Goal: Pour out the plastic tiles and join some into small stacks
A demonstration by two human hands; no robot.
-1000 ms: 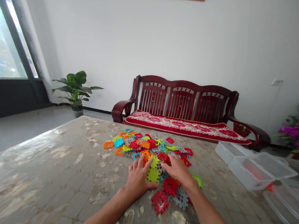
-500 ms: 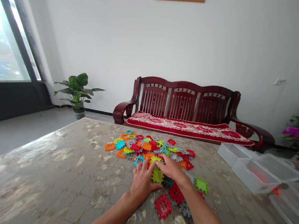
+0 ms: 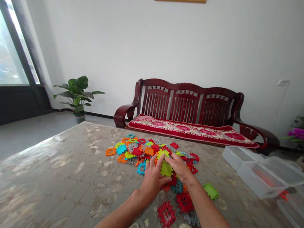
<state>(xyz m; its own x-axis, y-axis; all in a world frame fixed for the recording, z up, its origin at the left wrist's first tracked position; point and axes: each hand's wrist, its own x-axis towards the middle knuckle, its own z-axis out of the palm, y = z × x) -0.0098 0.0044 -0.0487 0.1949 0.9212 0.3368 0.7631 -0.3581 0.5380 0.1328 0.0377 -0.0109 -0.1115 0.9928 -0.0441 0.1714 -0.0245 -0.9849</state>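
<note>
Two yellow-green interlocking plastic tiles (image 3: 166, 169) are held between my hands, meeting at an angle above the pile. My left hand (image 3: 150, 179) grips their left side, with the thumb along the lower edge. From the right, my right hand (image 3: 180, 168) pinches them near the top, its fingers partly hiding the joint. Whether the toothed edges are fully locked I cannot tell. Around and behind the hands spreads a pile of toothed tiles in red, orange, blue, grey and green, among them an orange tile (image 3: 110, 152). Nearer me lie a red tile (image 3: 166, 214) and a grey tile (image 3: 192, 218).
A green tile (image 3: 210, 191) lies right of my right forearm. Clear plastic boxes (image 3: 264, 180) and a clear lid (image 3: 295, 213) stand at the table's right side. Beyond the patterned tablecloth (image 3: 57, 177) is a wooden bench (image 3: 185, 106); a potted plant (image 3: 78, 94) stands left.
Both hands have shifted a little to the right with the yellow-green tiles. The green tile at right and some tiles near my forearm have moved slightly.
</note>
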